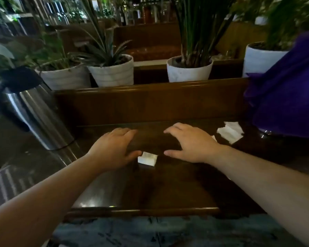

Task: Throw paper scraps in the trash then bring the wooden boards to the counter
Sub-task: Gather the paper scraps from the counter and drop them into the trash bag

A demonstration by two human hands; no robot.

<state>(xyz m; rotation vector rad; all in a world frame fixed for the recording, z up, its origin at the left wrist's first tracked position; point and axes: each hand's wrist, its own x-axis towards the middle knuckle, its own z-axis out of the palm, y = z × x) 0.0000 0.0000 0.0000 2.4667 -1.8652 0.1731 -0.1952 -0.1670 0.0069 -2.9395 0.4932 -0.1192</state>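
A dark wooden table (150, 189) lies in front of me. A small folded white paper scrap (147, 159) rests on it between my two thumbs. A larger crumpled white paper scrap (230, 132) lies to the right, past my right wrist. My left hand (112, 148) and my right hand (191, 143) are over the table with fingers spread, palms down, holding nothing. Between them is a dark wooden surface (150, 139) that may be a board; its edges blend with the table. The left thumb touches or nearly touches the small scrap.
A steel thermos jug (34, 118) stands at the left edge. A wooden back panel (150, 104) rises behind the table, with several white plant pots (112, 72) on the ledge above. A purple cloth-covered object (284, 95) fills the right side.
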